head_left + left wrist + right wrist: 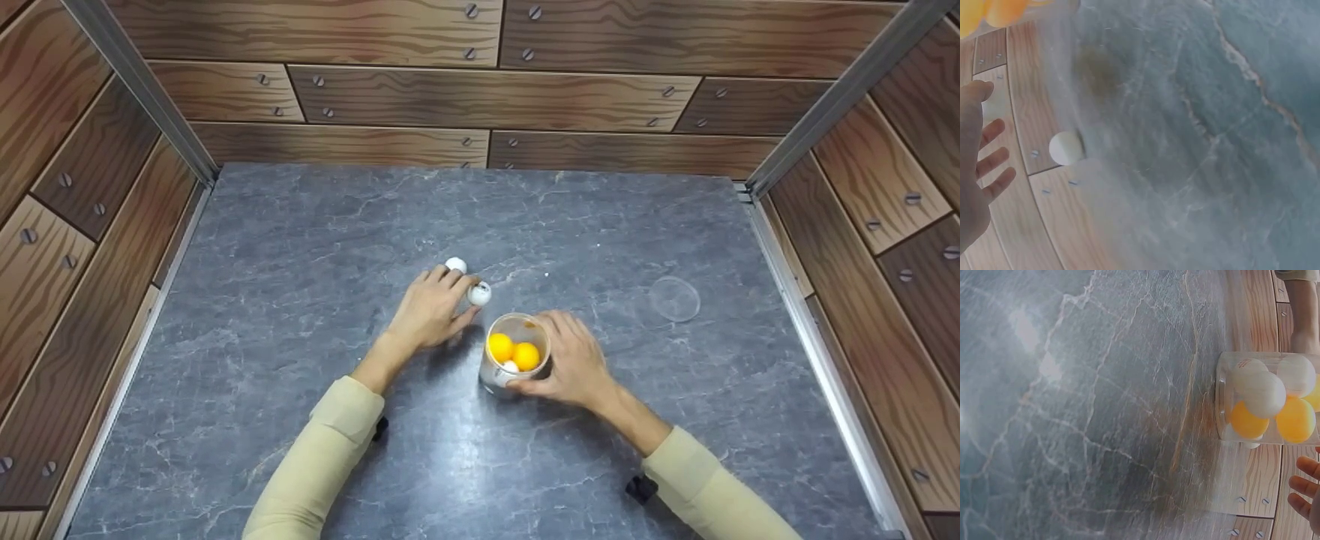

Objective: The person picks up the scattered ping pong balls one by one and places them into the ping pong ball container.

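Note:
A white table tennis ball (480,294) sits between the thumb and fingertips of my left hand (431,309), which pinches it. Just beyond those fingers, a second white ball (455,265) lies on the table; a white ball (1066,148) also shows in the left wrist view. My right hand (574,360) grips the side of a clear plastic jar (496,381), upright and uncovered. Inside are orange balls (500,347) and white balls (1265,395), several in all. The right wrist view shows the jar's wall with a few fingertips (1303,486) below it.
A round clear lid (675,298) lies flat to the right of the jar. The grey marbled table (450,480) is bordered by wood-patterned walls (495,97) at the back and both sides, with metal rails (832,390) along the side edges.

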`<state>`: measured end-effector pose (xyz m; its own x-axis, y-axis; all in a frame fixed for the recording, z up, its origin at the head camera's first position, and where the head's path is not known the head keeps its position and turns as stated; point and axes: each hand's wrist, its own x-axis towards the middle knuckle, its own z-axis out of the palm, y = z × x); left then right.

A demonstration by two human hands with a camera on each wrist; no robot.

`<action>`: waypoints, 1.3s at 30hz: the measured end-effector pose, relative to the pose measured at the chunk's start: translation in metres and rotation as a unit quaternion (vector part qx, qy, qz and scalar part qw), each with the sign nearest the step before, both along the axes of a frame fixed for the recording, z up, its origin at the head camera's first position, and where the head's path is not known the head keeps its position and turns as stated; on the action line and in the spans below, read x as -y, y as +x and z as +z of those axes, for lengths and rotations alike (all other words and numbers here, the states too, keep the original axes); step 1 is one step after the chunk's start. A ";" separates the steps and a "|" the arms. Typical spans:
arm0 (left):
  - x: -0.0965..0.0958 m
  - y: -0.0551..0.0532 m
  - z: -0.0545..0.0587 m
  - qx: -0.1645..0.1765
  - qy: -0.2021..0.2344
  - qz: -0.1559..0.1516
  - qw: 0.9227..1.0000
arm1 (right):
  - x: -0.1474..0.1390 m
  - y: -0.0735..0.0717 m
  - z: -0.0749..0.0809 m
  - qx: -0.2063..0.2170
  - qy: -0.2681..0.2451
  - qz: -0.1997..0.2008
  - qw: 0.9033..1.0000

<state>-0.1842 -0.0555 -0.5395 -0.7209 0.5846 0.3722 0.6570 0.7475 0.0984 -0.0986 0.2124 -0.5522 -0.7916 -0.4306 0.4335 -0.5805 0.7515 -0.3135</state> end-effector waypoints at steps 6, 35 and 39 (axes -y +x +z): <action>0.002 0.007 0.012 -0.027 0.008 -0.015 1.000 | 0.000 0.000 -0.001 -0.003 -0.001 0.000 1.000; 0.005 0.028 0.062 -0.058 0.044 -0.052 0.996 | 0.000 -0.001 -0.001 -0.011 -0.005 0.000 1.000; 0.003 0.029 0.068 -0.062 0.051 -0.059 0.995 | 0.000 -0.001 0.000 -0.008 0.000 0.000 1.000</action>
<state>-0.1556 -0.0587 -0.4714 -0.5943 0.6164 0.5166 0.7511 0.6550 0.0824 -0.0997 0.2120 -0.5523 -0.7849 -0.4300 0.4462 -0.5849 0.7518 -0.3044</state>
